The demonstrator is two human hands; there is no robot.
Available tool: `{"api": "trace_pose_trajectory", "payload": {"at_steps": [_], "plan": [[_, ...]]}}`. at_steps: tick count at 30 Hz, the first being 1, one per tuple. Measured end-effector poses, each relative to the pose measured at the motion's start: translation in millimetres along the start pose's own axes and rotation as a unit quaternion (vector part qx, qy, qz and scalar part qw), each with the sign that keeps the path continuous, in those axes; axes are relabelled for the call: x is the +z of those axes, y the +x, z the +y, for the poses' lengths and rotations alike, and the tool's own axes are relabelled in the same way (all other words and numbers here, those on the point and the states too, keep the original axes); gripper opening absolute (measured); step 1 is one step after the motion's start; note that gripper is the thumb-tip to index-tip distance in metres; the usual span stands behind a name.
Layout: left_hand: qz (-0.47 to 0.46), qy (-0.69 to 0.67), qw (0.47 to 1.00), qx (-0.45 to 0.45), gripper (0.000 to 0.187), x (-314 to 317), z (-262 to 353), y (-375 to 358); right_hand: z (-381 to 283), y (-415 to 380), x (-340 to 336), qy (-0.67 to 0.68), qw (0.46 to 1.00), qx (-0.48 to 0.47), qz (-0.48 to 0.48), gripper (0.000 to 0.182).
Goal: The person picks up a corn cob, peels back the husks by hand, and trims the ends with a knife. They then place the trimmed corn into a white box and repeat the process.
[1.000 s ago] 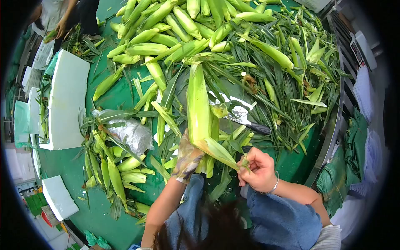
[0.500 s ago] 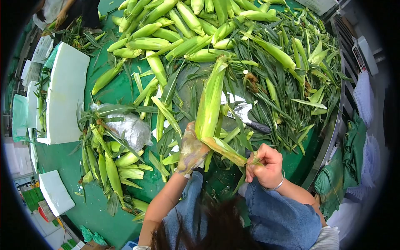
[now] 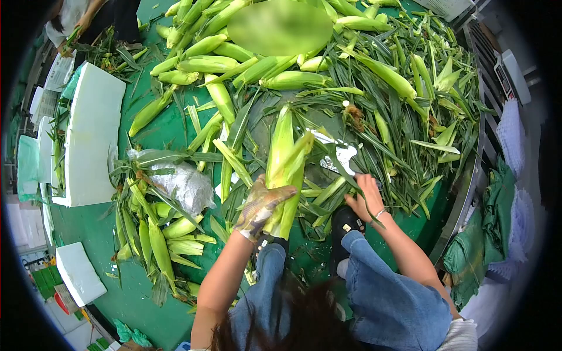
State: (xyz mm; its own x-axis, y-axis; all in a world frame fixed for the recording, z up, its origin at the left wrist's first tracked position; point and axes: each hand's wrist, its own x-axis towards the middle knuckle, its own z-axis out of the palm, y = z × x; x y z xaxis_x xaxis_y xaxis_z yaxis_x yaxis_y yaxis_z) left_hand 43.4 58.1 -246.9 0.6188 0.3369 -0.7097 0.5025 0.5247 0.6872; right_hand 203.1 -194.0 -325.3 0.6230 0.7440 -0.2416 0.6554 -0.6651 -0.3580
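Observation:
My left hand [image 3: 261,205], in a patterned glove, is closed around the lower part of a corn cob [image 3: 285,167] in green husk. The cob stands nearly upright, with a loosened husk leaf folding over on its right side. My bare right hand [image 3: 366,198], with a bracelet at the wrist, is over the handle of a knife, its fingers curled down onto it. The knife's shiny blade [image 3: 344,157] shows to the left of the fingers, partly under leaves; the dark handle is mostly hidden by the hand.
A heap of unhusked corn [image 3: 205,63] lies ahead, with stripped husks [image 3: 404,137] to the right. At left are a plastic bag [image 3: 186,186], more cobs [image 3: 157,243] and a white foam box [image 3: 93,134]. Another person's hand [image 3: 86,24] is at the upper left.
My right hand has let go of the husk at the cob's base and moved up to the knife handle. My left hand has brought the cob lower and turned it.

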Motion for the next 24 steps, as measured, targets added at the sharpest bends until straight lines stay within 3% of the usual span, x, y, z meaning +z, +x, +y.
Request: {"api": "trace_pose_trajectory", "payload": {"at_steps": [1, 3, 4, 5, 7, 8, 9, 13, 15, 16, 17, 19, 24], "plan": [[-0.001, 0.0, 1.0, 0.001, 0.07, 1.6, 7.1, 1.1, 10.1, -5.7, 21.9, -0.013, 0.997, -0.045, 0.061, 0.049], [-0.012, 0.073, 0.992, 0.103, 0.069, 6.9, 18.0, 3.7, 6.2, 12.5, 33.0, -0.07, 0.997, -0.009, -0.031, 0.033], [-0.022, 0.05, 0.988, 0.143, 0.068, 6.9, 7.9, 16.4, 9.0, 18.0, 45.5, -0.078, 0.996, -0.02, 0.038, 0.03], [-0.023, 0.051, 0.988, 0.145, 0.068, 7.8, 4.7, 25.1, 7.3, 25.5, 40.4, -0.079, 0.996, -0.019, 0.04, 0.03], [0.067, 0.286, 0.907, 0.302, 0.067, 10.9, 1.3, 37.1, 10.3, 48.3, 26.4, -0.152, 0.98, -0.003, 0.131, 0.029], [0.11, 0.379, 0.869, 0.299, 0.069, 10.7, 1.7, 40.4, 19.4, 63.0, 28.4, -0.089, 0.985, -0.015, 0.144, 0.03], [0.11, 0.379, 0.868, 0.303, 0.069, 9.3, 0.7, 43.7, 29.7, 61.0, 26.5, -0.11, 0.985, -0.063, 0.12, 0.031], [0.14, 0.4, 0.853, 0.305, 0.068, -6.5, -16.6, 45.2, 44.8, 43.6, 5.1, -0.034, 0.997, -0.013, 0.064, 0.032], [0.13, 0.392, 0.865, 0.286, 0.071, -17.9, -20.4, 43.4, 53.7, 9.5, -10.0, -0.018, 0.997, 0.047, 0.056, 0.035], [0.044, 0.267, 0.937, 0.22, 0.075, -22.8, -16.9, 44.3, 56.2, -7.6, -17.5, -0.007, 0.996, 0.066, 0.065, 0.034], [0.042, 0.265, 0.938, 0.219, 0.075, -28.1, -16.7, 47.1, 55.2, -19.3, -24.9, -0.008, 0.996, 0.068, 0.064, 0.034], [-0.009, 0.255, 0.961, 0.109, 0.078, -32.3, -21.7, 55.2, 54.6, -39.0, -43.6, 0.078, 0.983, 0.151, 0.073, 0.03], [0.006, 0.385, 0.919, 0.085, 0.082, -30.4, -38.1, 74.6, -27.8, 4.1, -134.0, 0.211, 0.955, -0.005, 0.21, 0.019]]}}
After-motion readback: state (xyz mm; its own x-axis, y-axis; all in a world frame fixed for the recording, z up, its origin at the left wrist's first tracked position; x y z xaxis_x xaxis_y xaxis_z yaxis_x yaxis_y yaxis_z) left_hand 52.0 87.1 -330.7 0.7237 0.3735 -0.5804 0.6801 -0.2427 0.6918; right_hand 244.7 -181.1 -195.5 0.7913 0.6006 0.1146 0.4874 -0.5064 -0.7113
